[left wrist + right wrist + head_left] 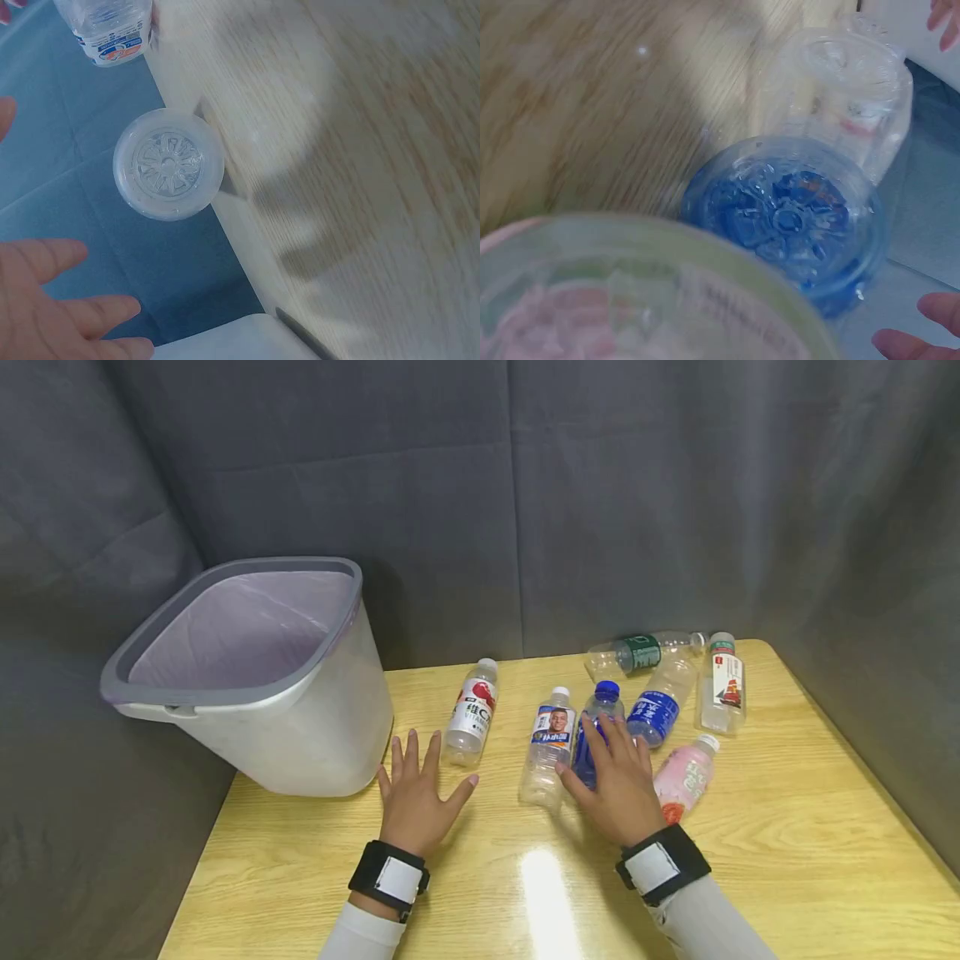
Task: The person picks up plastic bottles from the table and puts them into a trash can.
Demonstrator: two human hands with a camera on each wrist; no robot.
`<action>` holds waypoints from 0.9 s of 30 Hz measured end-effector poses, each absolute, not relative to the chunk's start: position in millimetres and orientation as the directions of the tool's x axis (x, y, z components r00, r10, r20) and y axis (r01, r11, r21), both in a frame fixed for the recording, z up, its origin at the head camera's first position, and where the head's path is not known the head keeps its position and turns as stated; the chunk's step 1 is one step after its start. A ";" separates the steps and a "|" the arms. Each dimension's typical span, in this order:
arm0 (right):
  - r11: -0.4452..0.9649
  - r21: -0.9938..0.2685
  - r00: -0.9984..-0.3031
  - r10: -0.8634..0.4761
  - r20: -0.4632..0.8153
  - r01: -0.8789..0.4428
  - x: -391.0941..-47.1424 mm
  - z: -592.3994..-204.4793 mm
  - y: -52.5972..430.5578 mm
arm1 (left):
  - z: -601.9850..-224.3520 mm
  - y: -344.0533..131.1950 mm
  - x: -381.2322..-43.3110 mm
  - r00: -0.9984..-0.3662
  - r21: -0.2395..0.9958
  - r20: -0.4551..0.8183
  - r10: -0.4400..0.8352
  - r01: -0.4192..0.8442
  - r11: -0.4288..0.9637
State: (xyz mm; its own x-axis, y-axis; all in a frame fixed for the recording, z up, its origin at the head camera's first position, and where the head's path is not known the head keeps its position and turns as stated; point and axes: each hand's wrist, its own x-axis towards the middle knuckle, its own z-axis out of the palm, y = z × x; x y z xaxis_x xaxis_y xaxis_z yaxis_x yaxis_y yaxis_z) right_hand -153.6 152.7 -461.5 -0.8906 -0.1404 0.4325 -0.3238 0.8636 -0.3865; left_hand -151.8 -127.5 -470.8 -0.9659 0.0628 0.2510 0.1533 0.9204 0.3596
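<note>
My left hand (417,806) has its fingers spread above the wooden table, just short of a clear bottle (472,714) with a white and red label. In the left wrist view that bottle's round base (169,165) faces the camera, apart from the fingers. My right hand (621,785), fingers also spread, overlaps a blue-capped bottle (606,689) that it partly hides. Left of the right thumb lies a clear bottle (542,768) with a face on its label. By the right wrist is a pink bottle (686,777), whose base (630,300) looms close in the right wrist view.
A white bin (330,727) with a grey rim and a plastic liner stands at the left. Farther right lie a bottle with a blue label (655,714), one with a green label (641,652) and a square-sided one (724,689). Grey curtains (450,527) enclose the table.
</note>
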 end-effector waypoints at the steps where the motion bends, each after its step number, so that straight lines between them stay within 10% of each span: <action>1: 0.861 -0.392 -0.891 -0.138 0.432 -0.323 -152.0 -460.6 154.4 | -470.7 -127.7 -151.8 -0.967 0.360 0.249 0.062 0.152 0.921; 10: 0.884 -0.445 -0.921 0.046 0.386 -0.142 -139.4 -456.7 200.3 | -470.0 -128.5 -150.1 -0.973 0.397 0.222 0.061 0.147 0.906; 27: 0.846 -0.451 -0.956 0.284 -0.070 0.284 -132.8 -473.8 240.0 | -472.0 -133.4 -151.8 -0.974 0.381 0.217 0.061 0.143 0.913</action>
